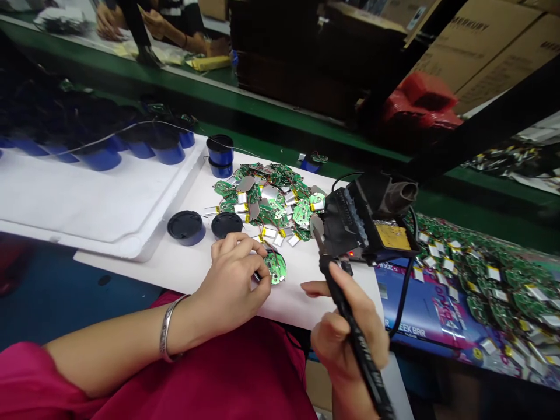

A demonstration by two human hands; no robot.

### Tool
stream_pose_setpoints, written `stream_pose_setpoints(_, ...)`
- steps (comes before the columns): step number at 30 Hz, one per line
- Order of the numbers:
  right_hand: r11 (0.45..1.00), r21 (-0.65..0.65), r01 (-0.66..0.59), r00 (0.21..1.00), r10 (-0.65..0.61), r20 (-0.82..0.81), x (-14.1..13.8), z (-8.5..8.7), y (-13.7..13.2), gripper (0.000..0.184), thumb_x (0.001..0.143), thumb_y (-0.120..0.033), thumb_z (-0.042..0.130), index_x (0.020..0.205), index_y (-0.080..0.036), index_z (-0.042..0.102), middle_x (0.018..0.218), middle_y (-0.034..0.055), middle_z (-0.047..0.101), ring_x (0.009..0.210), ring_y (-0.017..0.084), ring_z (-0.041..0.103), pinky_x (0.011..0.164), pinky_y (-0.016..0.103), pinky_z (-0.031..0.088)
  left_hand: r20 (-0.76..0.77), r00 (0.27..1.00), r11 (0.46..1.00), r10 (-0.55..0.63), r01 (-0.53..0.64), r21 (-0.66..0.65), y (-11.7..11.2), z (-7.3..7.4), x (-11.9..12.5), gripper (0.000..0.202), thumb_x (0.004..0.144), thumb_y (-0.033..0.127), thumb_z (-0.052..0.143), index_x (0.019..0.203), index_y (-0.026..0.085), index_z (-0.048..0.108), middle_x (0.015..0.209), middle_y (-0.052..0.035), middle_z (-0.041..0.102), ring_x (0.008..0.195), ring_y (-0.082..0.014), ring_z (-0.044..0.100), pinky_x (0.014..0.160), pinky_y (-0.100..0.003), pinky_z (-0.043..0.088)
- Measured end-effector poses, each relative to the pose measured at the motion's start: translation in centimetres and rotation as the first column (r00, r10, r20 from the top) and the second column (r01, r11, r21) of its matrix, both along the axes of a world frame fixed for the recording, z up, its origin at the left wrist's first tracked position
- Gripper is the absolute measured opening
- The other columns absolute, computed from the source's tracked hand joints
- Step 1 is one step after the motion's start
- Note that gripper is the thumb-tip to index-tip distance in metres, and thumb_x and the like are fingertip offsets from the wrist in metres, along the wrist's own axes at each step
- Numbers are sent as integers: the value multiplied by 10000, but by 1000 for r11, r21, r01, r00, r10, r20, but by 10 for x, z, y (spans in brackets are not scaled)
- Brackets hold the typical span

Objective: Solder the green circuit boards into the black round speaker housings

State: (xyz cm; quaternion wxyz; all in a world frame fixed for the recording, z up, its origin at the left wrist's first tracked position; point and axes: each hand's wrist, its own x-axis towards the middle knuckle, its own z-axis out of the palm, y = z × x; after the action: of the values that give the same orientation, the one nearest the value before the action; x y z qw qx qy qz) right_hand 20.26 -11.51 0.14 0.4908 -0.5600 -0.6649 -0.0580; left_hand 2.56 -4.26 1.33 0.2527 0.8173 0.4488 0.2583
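My left hand (231, 279) rests on the white board (184, 268), its fingers pinched on a round green circuit board (276, 267). My right hand (345, 326) grips a black soldering iron (350, 326) like a pen, with its tip pointing up and away near the soldering station (367, 221). A silver bracelet (167, 329) sits on my left wrist. Just beyond my left hand lies a pile of green circuit boards with small batteries (271, 201).
Two black round caps (186, 226) lie left of the pile, and a blue-and-black cylinder (219, 155) stands behind. A white foam tray (87, 198) holds blue cylinders at left. More circuit boards (490, 280) spread at right. Another person's hands (131, 23) work across the green conveyor (271, 116).
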Motion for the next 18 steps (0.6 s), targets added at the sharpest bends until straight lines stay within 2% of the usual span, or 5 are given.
stream_pose_setpoints(4, 997, -46, 64, 971, -73, -226, 11, 16, 2, 498, 1003, -553, 392, 1110, -181, 705, 796, 57, 708, 574, 152, 644, 500, 292, 504, -31, 999, 997, -23, 20, -71, 4, 3, 0, 144, 792, 147, 612, 679, 204, 681, 1040, -59, 656, 1086, -266, 488, 903, -474, 334)
stream_pose_setpoints(8, 987, -143, 74, 903, -127, -410, 19, 30, 10, 195, 891, -373, 672, 891, -183, 715, 667, 3, 646, 508, 128, 595, 460, 254, 456, -44, 999, 992, -26, 20, -122, 8, 5, 1, 150, 780, 154, 609, 659, 199, 686, 1033, -53, 648, 1067, -260, 494, 913, -473, 344)
stream_pose_setpoints(11, 980, -198, 18, 888, -107, -447, 22, 37, 16, 145, 806, -288, 744, 772, -181, 651, 565, -31, 592, 429, 113, 531, 402, 234, 402, -60, 998, 992, -23, 15, -127, 9, 6, 2, 152, 774, 157, 603, 648, 191, 681, 1014, -54, 645, 1040, -255, 498, 893, -463, 354)
stream_pose_setpoints(18, 975, -202, -96, 914, 6, -405, 23, 43, 27, 147, 800, -210, 667, 676, -193, 589, 514, -37, 565, 392, 114, 511, 349, 226, 334, -47, 999, 992, -3, -3, -124, 8, 3, 4, 153, 771, 146, 592, 640, 183, 662, 1003, -57, 645, 1020, -247, 499, 891, -459, 365)
